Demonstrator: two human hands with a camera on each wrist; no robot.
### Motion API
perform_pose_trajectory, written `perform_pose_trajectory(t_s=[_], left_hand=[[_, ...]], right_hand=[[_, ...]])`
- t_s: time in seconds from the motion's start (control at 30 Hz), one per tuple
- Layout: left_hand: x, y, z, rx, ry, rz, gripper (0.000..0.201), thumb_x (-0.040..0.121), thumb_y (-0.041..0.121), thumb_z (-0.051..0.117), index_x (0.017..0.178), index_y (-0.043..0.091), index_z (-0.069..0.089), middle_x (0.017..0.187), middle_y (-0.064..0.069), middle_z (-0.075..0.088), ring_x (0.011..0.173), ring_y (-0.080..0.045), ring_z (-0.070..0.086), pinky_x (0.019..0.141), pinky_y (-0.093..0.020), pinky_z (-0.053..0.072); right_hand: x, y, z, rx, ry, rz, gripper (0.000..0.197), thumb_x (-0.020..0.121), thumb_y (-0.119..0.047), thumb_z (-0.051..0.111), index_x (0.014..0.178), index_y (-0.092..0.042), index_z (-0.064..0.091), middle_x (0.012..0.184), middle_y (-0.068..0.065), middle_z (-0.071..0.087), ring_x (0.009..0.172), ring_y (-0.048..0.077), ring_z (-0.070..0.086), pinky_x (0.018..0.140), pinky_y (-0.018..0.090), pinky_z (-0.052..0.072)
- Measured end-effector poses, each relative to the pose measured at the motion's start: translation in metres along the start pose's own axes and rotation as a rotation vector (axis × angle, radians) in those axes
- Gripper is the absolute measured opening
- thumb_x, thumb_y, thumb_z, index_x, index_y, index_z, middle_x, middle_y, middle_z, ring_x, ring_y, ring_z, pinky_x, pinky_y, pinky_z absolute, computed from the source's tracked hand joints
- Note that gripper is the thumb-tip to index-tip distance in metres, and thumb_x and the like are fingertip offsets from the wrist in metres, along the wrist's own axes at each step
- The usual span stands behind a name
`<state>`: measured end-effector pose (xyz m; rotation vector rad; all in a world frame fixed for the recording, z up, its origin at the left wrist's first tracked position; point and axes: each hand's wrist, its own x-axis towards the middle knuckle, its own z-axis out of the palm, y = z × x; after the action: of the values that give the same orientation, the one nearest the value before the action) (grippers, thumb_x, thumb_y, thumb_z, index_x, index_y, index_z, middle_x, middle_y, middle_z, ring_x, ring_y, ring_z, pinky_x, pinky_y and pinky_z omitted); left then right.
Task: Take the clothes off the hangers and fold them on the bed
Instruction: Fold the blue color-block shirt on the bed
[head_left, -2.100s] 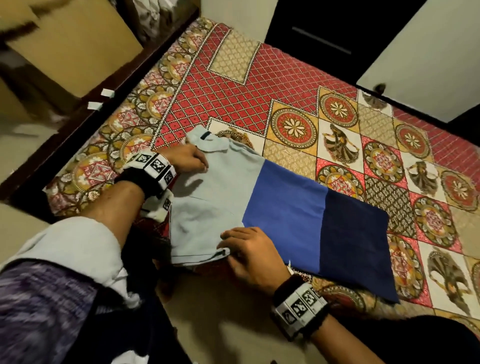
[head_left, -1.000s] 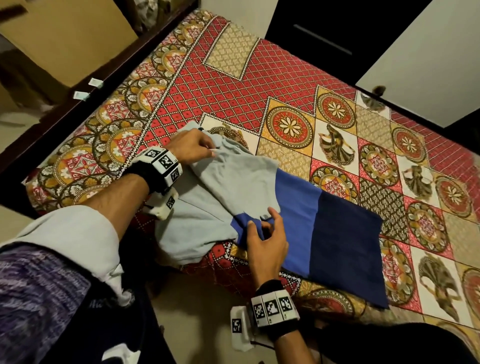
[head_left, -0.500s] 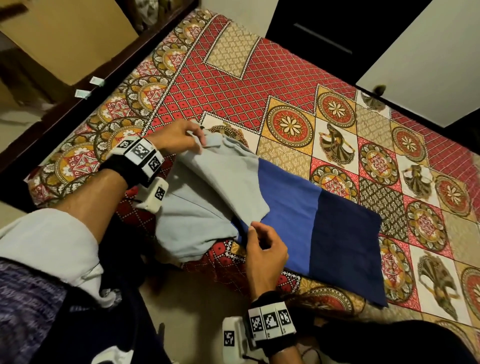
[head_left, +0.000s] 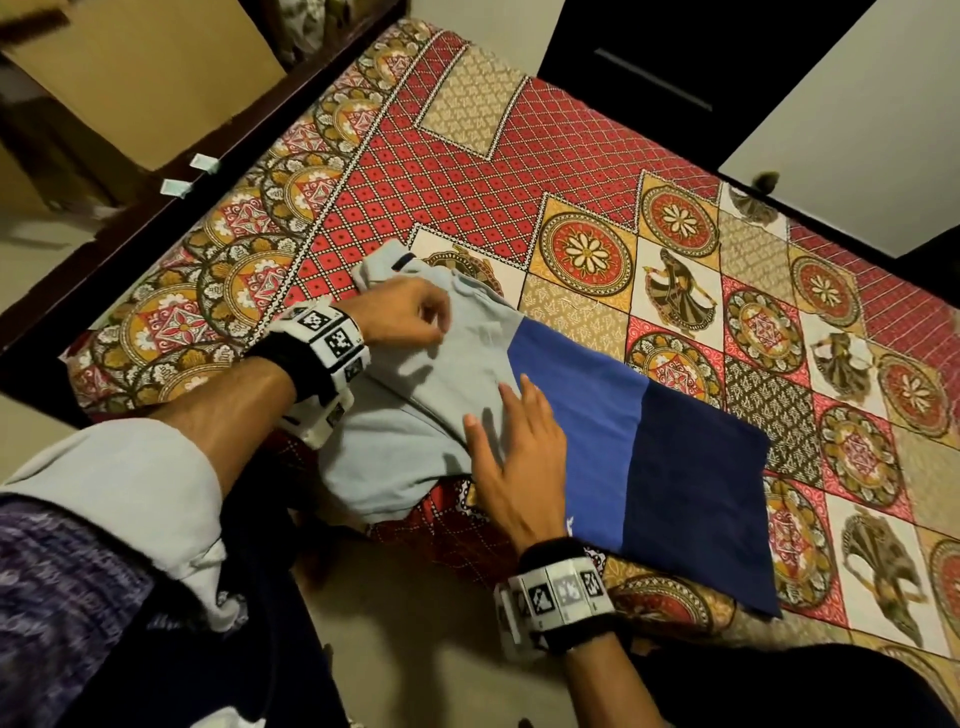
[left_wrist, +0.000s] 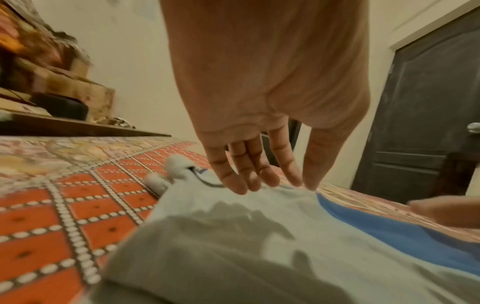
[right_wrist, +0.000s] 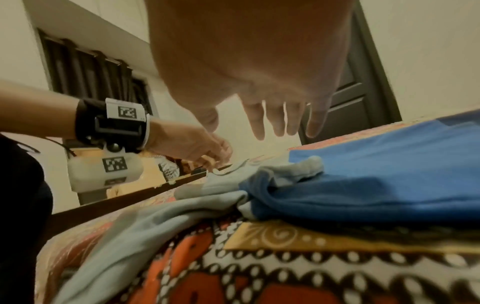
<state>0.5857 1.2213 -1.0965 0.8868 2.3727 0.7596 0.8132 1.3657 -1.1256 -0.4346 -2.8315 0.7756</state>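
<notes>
On a patterned bed (head_left: 467, 171), a shirt (head_left: 597, 415) is being folded, left hand (head_left: 410, 317) loosely curled, right hand (head_left: 519, 457) spread flat; the loose sleeve likely needs tucking next.

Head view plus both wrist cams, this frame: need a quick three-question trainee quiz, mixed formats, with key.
1. True or false: the shirt lies on the bed with no hanger in sight.
2. Multiple choice: the right hand is A) gripping a hanger, B) laid flat with straight fingers on the shirt, C) clear of the bed.
3. Fill in: the left hand is over the shirt's light grey end, near the ____.

Key
1. True.
2. B; the fingers lie across the grey and mid-blue bands.
3. Collar; the left wrist view shows straight fingers just reaching the cloth.
</notes>
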Motion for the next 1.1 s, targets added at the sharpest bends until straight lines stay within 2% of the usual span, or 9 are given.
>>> perform_pose_trajectory(t_s=[0.1, 0.23, 0.4, 0.5, 0.73, 0.8, 0.87, 0.93, 1.1], left_hand=[[0.012, 0.006, 0.026, 0.141, -0.146, 0.045, 0.043, 0.081, 0.035, 0.084, 0.12, 0.024, 0.067, 0.108, -0.002, 0.054, 0.1, -0.02, 0.055, 0.086, -0.034, 0.049], [0.02, -0.006, 0.019, 0.238, -0.197, -0.061, 0.069, 0.067, 0.023, 0.093, 0.129, 0.027, 0.062, 0.12, -0.005, 0.044, 0.112, -0.024, 0.048, 0.096, -0.041, 0.051], [0.013, -0.022, -0.002, 0.157, -0.193, -0.128, 0.053, 0.069, 0.013, 0.09, 0.116, 0.026, 0.069, 0.113, -0.003, 0.059, 0.099, -0.024, 0.063, 0.083, -0.037, 0.058], [0.008, -0.027, -0.005, 0.024, -0.156, -0.087, 0.029, 0.077, 0.015, 0.086, 0.102, 0.022, 0.075, 0.086, 0.003, 0.063, 0.078, -0.016, 0.061, 0.065, -0.024, 0.047], [0.003, -0.021, -0.007, -0.159, -0.235, -0.127, 0.009, 0.091, 0.01, 0.071, 0.094, 0.017, 0.075, 0.091, -0.001, 0.076, 0.078, -0.014, 0.067, 0.068, -0.026, 0.056], [0.003, -0.023, -0.005, -0.171, -0.294, -0.165, 0.008, 0.093, 0.009, 0.071, 0.092, 0.015, 0.075, 0.091, -0.002, 0.075, 0.076, -0.013, 0.064, 0.06, -0.023, 0.053], [0.005, -0.025, -0.006, -0.188, -0.292, -0.213, 0.011, 0.098, 0.011, 0.064, 0.095, 0.012, 0.075, 0.099, -0.009, 0.073, 0.078, -0.014, 0.062, 0.061, -0.023, 0.054], [0.006, -0.025, -0.009, -0.108, -0.254, -0.251, 0.029, 0.104, 0.029, 0.056, 0.111, 0.006, 0.073, 0.116, -0.013, 0.067, 0.096, -0.023, 0.062, 0.085, -0.033, 0.053], [0.01, -0.019, -0.013, -0.04, -0.298, -0.28, 0.061, 0.101, 0.065, 0.038, 0.115, 0.018, 0.074, 0.113, 0.0, 0.063, 0.11, -0.023, 0.059, 0.104, -0.039, 0.043]], right_hand=[[0.005, 0.013, 0.013, -0.197, -0.234, 0.041, 0.083, 0.101, -0.073, 0.022, 0.163, -0.018, 0.017, 0.173, 0.004, 0.003, 0.159, 0.017, -0.002, 0.128, 0.049, 0.004], [-0.004, 0.024, 0.024, -0.302, -0.261, 0.109, 0.092, 0.097, -0.078, 0.015, 0.165, -0.018, 0.003, 0.173, 0.004, -0.005, 0.158, 0.017, -0.01, 0.127, 0.053, -0.004], [-0.02, -0.005, 0.015, -0.074, -0.091, -0.164, 0.073, 0.093, -0.05, 0.053, 0.157, -0.02, 0.035, 0.171, 0.003, 0.017, 0.159, 0.018, 0.008, 0.128, 0.049, 0.006], [-0.034, -0.012, 0.023, -0.018, -0.194, -0.414, 0.068, 0.079, -0.025, 0.064, 0.146, -0.023, 0.053, 0.167, 0.0, 0.029, 0.158, 0.017, 0.015, 0.125, 0.052, 0.018], [-0.037, -0.003, 0.042, 0.029, -0.128, -0.55, 0.031, 0.086, -0.023, 0.072, 0.117, -0.023, 0.074, 0.135, -0.003, 0.066, 0.131, 0.018, 0.056, 0.109, 0.046, 0.039], [-0.033, -0.011, 0.033, 0.268, -0.125, -0.331, 0.021, 0.09, -0.025, 0.069, 0.11, -0.023, 0.075, 0.118, -0.008, 0.073, 0.115, 0.012, 0.064, 0.1, 0.044, 0.049], [-0.018, -0.014, 0.025, 0.63, -0.074, 0.118, 0.018, 0.094, -0.038, 0.061, 0.1, -0.025, 0.072, 0.1, -0.008, 0.074, 0.098, 0.02, 0.068, 0.089, 0.053, 0.055], [-0.002, -0.011, 0.019, 0.735, 0.081, 0.456, 0.026, 0.09, -0.051, 0.057, 0.097, -0.029, 0.066, 0.089, -0.009, 0.07, 0.09, 0.024, 0.066, 0.086, 0.059, 0.054], [0.006, -0.021, 0.012, 0.475, 0.122, 0.484, 0.049, 0.095, -0.051, 0.065, 0.136, -0.026, 0.054, 0.114, -0.003, 0.071, 0.095, 0.006, 0.064, 0.087, 0.033, 0.05]])
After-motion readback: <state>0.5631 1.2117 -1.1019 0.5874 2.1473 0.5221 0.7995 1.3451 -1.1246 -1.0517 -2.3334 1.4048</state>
